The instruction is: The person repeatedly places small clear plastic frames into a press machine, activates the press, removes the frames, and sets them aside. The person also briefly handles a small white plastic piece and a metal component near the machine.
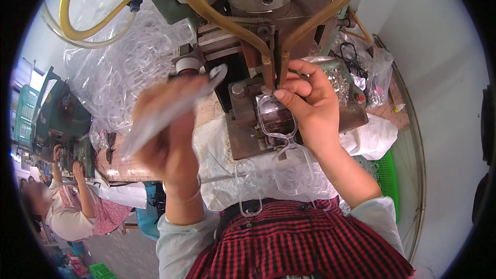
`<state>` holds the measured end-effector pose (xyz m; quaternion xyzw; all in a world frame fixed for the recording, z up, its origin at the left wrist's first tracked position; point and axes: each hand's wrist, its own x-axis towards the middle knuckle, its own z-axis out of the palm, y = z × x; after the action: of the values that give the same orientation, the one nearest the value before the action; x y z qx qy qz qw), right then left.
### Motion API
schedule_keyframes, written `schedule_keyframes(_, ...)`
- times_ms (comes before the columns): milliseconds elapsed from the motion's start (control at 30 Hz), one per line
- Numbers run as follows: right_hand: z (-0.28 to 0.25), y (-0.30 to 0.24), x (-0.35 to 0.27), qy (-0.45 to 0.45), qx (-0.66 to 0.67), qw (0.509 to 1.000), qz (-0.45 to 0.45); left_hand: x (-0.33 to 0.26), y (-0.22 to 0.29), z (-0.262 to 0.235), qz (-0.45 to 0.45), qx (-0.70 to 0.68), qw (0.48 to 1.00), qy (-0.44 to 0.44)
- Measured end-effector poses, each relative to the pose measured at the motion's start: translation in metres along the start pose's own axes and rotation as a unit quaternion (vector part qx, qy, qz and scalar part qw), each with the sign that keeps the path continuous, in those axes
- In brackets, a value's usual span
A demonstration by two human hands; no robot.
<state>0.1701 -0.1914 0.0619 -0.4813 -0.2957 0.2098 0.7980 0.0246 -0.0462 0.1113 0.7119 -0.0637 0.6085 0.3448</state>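
Note:
A clear eyeglass frame (279, 135) lies on the dark metal jig (243, 111) of a machine, its upper rim just under two brown hoses that come down close together. My right hand (312, 101) pinches the frame's upper end beside the hose tips, thumb and forefinger closed. At the left, my left hand (173, 124) is smeared by motion. Its fingers are around a long clear plastic piece (155, 126), too blurred to name for certain. More clear eyeglass frames (297, 173) lie on white plastic between the machine and my apron.
A large clear bag (129, 67) full of clear frames stands to the left. Right of the jig are a tray of small metal parts (338, 85) and a green basket (387, 178). A co-worker (77, 201) sits at another machine at far left.

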Motion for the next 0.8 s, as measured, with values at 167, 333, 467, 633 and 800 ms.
schedule_keyframes(167, 0.005, -0.024, -0.003, 0.016, 0.066, 0.993, 0.094, 0.005, 0.002, 0.002, -0.053, -0.004, 0.999, -0.004)
schedule_keyframes(333, 0.005, -0.018, -0.034, -0.02, -0.294, 0.945, -0.143, -0.022, 0.027, 0.004, -0.045, -0.043, 0.986, -0.152)
schedule_keyframes(467, -0.047, 0.009, -0.019, 0.048, -0.421, 0.89, -0.167, -0.043, 0.013, 0.024, 0.062, 0.06, 0.955, -0.284)
schedule_keyframes(633, -0.127, 0.002, 0.003, 0.162, -0.327, 0.925, -0.106, -0.045, 0.005, 0.032, 0.048, 0.075, 0.937, -0.338)
schedule_keyframes(800, -0.165, 0.016, -0.013, 0.183, -0.478, 0.857, -0.066, -0.033, 0.016, 0.03, 0.005, 0.073, 0.919, -0.387)
